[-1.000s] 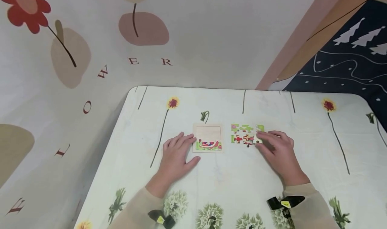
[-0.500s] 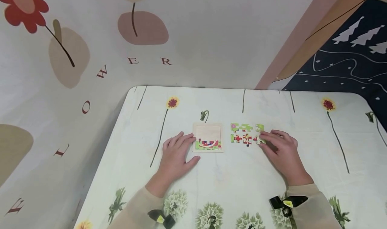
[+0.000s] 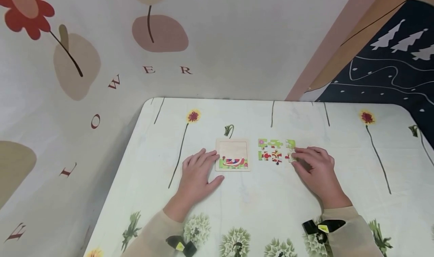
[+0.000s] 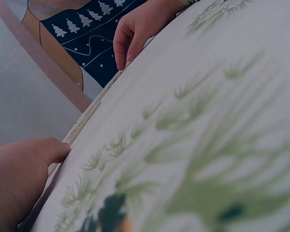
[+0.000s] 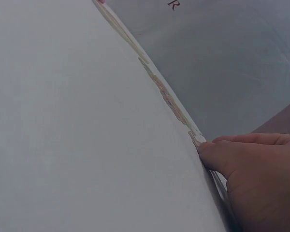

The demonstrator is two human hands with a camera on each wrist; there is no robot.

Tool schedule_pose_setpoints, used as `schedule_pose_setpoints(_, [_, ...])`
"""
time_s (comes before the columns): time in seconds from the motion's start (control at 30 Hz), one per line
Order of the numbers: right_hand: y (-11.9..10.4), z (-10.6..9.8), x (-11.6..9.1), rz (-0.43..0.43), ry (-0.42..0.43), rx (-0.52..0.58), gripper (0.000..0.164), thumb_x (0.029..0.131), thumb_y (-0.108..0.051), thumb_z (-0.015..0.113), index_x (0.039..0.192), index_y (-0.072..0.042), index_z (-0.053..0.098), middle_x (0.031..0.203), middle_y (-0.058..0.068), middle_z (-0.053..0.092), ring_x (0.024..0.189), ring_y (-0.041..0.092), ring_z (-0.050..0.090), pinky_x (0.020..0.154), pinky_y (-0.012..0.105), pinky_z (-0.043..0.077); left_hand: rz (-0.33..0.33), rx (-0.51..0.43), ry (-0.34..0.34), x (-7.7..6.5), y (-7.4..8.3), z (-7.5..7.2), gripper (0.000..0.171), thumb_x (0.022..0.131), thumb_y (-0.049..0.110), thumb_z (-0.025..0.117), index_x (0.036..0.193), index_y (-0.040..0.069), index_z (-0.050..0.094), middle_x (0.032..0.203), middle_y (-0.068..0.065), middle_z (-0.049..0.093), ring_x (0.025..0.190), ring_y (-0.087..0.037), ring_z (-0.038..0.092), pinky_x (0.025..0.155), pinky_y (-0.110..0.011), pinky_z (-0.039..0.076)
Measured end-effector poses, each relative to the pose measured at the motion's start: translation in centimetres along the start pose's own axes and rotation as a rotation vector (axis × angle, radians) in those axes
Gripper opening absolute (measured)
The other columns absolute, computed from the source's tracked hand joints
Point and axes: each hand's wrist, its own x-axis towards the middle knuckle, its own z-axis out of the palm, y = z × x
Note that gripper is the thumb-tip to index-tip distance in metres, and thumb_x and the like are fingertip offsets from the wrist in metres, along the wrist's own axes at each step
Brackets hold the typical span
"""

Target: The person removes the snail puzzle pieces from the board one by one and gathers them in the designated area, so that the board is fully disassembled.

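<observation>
Bright overhead, dim at the wrists

My head feed is bright and even across the tabletop [image 3: 254, 204], with soft shadow beneath the right hand [image 3: 314, 174]; I can't place the light's source. Both wrist feeds reach me dimmer and bluer — the left blurs the printed greenery [image 4: 217, 198] nearest the lens, the right softens the puzzle pieces [image 5: 169, 99] into indistinct strips.

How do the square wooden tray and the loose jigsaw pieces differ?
The square, pale wooden puzzle tray is mostly bare wood; the loose, flat, multicoloured jigsaw pieces are printed. The tray's near side holds a continuous picture strip, while gaps separate several pieces. Both lie on the white flower-print tabletop.
</observation>
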Motion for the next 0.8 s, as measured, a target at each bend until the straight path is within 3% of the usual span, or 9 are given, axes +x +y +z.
schedule_pose_setpoints(0.43, [-1.0,0.9,0.7,0.004,0.034,0.062,0.022,0.084,-0.008,0.081,0.106,-0.009,0.083,0.122,0.013,0.074,0.122,0.038,0.05,0.098,0.066,0.022,-0.008,0.009,-0.003,-0.2,0.3,-0.1,0.061,0.093,0.046,0.078,0.145,0.017,0.064,0.156,-0.001,0.056,0.152,-0.034,0.04,0.114,-0.062,0.029])
schedule_pose_setpoints(0.8, [-4.1,3.9,2.5,-0.106,0.057,0.115,0.021,0.085,-0.01,0.08,0.105,-0.009,0.083,0.12,0.013,0.074,0.117,0.039,0.051,0.097,0.066,0.023,-0.01,0.008,0.003,0.0,0.2,-0.1,0.061,0.093,0.047,0.078,0.144,0.017,0.065,0.156,-0.001,0.056,0.152,-0.033,0.039,0.114,-0.062,0.028])
